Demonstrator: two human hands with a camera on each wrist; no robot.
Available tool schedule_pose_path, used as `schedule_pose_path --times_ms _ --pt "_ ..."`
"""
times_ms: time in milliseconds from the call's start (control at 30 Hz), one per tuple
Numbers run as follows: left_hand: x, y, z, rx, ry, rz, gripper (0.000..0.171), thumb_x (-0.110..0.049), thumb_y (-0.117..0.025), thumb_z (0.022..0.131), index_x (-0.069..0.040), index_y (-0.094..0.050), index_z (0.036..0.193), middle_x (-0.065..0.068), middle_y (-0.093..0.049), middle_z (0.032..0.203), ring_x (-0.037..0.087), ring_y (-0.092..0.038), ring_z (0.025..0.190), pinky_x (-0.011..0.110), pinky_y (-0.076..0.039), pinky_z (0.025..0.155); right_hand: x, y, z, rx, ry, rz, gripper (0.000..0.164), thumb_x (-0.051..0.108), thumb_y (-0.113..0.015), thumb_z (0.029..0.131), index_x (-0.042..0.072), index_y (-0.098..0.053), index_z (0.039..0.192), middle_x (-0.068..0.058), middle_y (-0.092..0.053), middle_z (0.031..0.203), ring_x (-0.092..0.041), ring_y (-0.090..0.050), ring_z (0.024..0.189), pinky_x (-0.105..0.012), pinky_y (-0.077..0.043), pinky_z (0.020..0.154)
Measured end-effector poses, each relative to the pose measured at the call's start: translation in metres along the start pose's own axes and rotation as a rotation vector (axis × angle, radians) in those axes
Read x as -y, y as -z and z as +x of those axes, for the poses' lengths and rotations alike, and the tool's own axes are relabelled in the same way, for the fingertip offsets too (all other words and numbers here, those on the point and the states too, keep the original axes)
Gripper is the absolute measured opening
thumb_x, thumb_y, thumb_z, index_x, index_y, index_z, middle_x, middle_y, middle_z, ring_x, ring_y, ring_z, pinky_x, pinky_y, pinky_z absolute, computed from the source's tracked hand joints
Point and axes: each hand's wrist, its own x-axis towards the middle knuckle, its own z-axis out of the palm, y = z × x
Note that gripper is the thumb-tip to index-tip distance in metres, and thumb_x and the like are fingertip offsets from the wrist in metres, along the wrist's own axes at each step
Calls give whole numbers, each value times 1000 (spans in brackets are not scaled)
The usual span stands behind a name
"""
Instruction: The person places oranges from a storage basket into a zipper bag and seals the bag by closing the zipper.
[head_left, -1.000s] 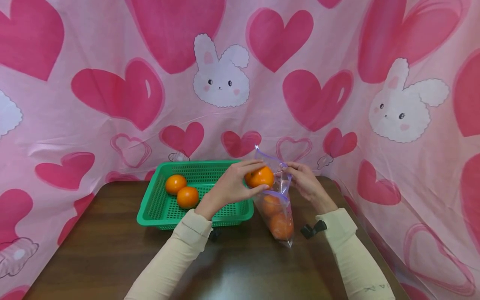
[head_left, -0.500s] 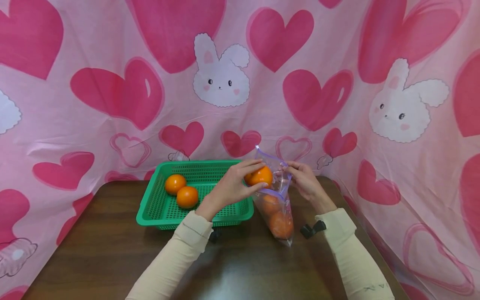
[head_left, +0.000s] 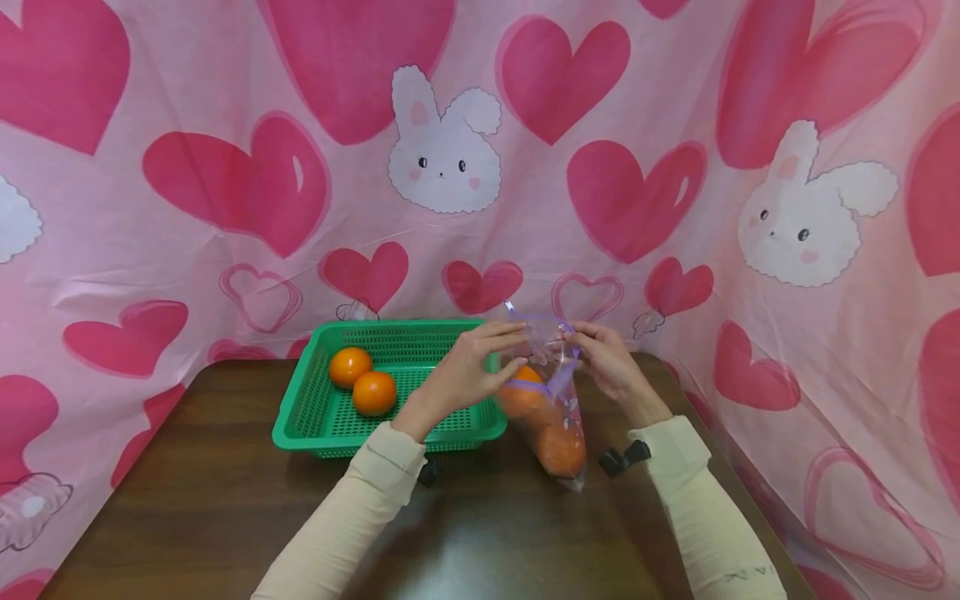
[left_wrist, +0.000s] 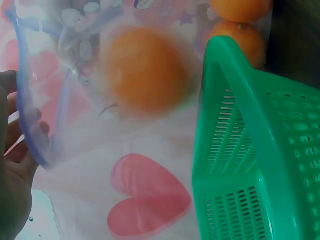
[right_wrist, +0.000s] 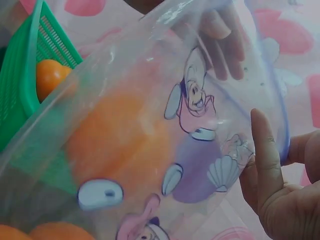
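Observation:
My left hand (head_left: 471, 362) is at the mouth of a clear zip bag (head_left: 567, 392) with purple edging, thumb and fingers spread apart, nothing between them. Just below its thumb, an orange (left_wrist: 147, 72) is inside the bag, blurred in the left wrist view. Lower in the bag sits another orange (head_left: 561, 450). Opposite, my right hand (head_left: 609, 362) pinches the bag's rim between thumb and fingers; the right wrist view shows this hand (right_wrist: 280, 195) at the rim and the cartoon print on the plastic. Through the plastic, my left hand's fingers (right_wrist: 222, 35) show.
A green plastic basket (head_left: 300, 417) stands left of the bag, holding two oranges (head_left: 375, 393) (head_left: 350, 367). Both are on a dark wooden table (head_left: 465, 533). A pink cloth (head_left: 360, 192) with hearts and rabbits hangs behind and beside it.
My left hand has let go of the orange, which has dropped from between its fingers down into the bag. The right hand keeps its hold on the rim.

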Motion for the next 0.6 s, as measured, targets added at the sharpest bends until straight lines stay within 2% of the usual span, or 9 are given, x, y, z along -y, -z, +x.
schedule_pose_path --times_ms 167,267,400,600 --pt "6 3 -7 -96 -112 1 37 -7 -75 91 -5 -71 128 14 -66 134 25 -62 126 35 -53 103 0 -1 2 0 -8 13 16 3 -50 105 -5 -60 114 3 -75 86 -9 -74 82 -21 -60 71" --pt "11 7 -14 -151 -134 -2 35 -3 -75 89 -3 -72 124 15 -67 132 26 -63 124 37 -55 100 0 -1 2 -11 -10 18 18 3 -50 105 -7 -59 116 2 -75 86 -8 -74 82 -21 -60 71" --pt "20 16 -25 -178 -61 6 31 -2 -74 89 0 -73 120 14 -68 130 28 -64 122 39 -57 98 1 0 3 -14 -7 14 19 4 -50 105 -9 -58 117 2 -75 88 -8 -73 83 -23 -61 74" --pt "35 31 -44 -152 109 30 32 -6 -72 92 -2 -72 124 12 -67 132 27 -62 124 43 -54 102 1 -1 4 -17 -18 20 17 3 -48 105 -7 -58 115 2 -75 87 -8 -73 82 -22 -60 73"
